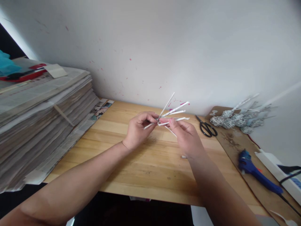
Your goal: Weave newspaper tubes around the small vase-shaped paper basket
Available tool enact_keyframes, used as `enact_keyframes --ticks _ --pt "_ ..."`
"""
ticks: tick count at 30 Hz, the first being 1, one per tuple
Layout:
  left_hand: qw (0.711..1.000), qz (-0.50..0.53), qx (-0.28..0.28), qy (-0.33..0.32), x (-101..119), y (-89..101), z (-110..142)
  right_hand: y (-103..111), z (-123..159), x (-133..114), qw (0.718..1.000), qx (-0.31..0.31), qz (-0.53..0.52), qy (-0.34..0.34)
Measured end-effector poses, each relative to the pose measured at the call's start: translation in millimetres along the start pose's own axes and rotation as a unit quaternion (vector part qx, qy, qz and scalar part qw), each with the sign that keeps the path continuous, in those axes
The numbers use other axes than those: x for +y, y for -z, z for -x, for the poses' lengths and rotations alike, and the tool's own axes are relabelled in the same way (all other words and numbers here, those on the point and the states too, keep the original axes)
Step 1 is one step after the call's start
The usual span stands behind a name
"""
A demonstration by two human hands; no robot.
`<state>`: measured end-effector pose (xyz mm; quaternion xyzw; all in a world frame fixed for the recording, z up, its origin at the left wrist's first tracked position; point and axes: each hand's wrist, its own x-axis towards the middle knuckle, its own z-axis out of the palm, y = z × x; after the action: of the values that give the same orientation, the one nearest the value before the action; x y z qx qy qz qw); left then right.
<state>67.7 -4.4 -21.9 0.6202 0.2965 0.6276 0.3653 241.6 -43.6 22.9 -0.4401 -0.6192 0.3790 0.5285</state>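
Observation:
Above the middle of the wooden table, my left hand (140, 128) pinches the crossing point of several thin rolled-paper sticks (175, 109). The sticks are white with grey print and fan out to the right and upward; one short end pokes out at the lower left. My right hand (185, 131) is closed, thumb and forefinger on one of the lower sticks. Its other fingers are partly hidden behind the palm. A small pale scrap (184, 157) lies on the table beside my right wrist.
Black-handled scissors (208, 128) lie right of my hands. Further right are a cardboard sheet (231, 147), a blue glue gun (256, 175), a white power strip (277, 171) and woven paper pieces (235, 118). A tall newspaper stack (51, 110) stands left. The wall (150, 47) rises behind.

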Motion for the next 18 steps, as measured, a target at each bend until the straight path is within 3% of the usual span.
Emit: enact_keyframes --ticks 4,9,18 --pt "1.0 0.006 0.005 0.011 -1.1 -1.2 0.2 1.0 1.0 -2.1 0.991 0.117 -0.029 0.062" --pt "1.0 -0.016 -0.001 -0.014 -1.6 0.2 0.7 -1.1 2.8 -0.3 0.999 0.01 0.017 0.028" --pt "1.0 -0.012 0.005 0.008 -3.4 0.5 -1.5 7.2 -0.1 -0.9 0.992 -0.044 0.108 0.04"
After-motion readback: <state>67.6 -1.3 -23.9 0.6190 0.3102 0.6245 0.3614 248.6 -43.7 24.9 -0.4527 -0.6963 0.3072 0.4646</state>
